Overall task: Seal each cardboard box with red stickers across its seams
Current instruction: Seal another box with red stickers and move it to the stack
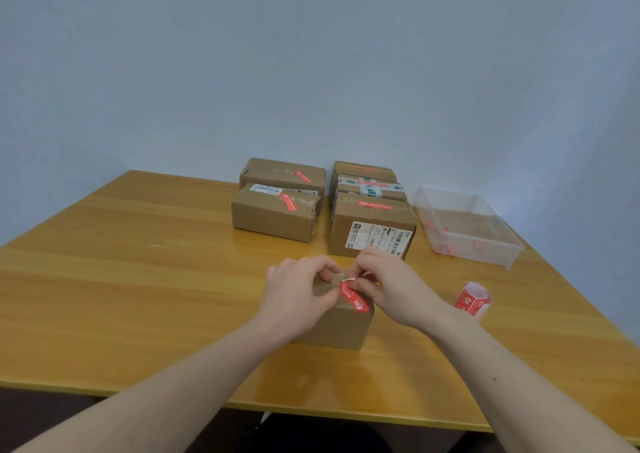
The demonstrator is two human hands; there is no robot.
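Observation:
A small cardboard box [341, 328] stands on the wooden table [138, 279] in front of me. A red sticker [355, 299] lies diagonally across its top, its far end curled up and white underneath. My left hand [294, 297] rests on the box's left side with curled fingers on the top, the thumb by the sticker. My right hand [391, 286] pinches the sticker's lifted far end. Behind stand several sealed boxes, among them a left box [273, 217] and a right box [372, 227], each with a red sticker on top.
A roll of red stickers [472, 300] stands to the right of my right wrist. A clear plastic tray [467, 226] with several red scraps sits at the far right. The table's front edge [311, 413] runs just below my forearms.

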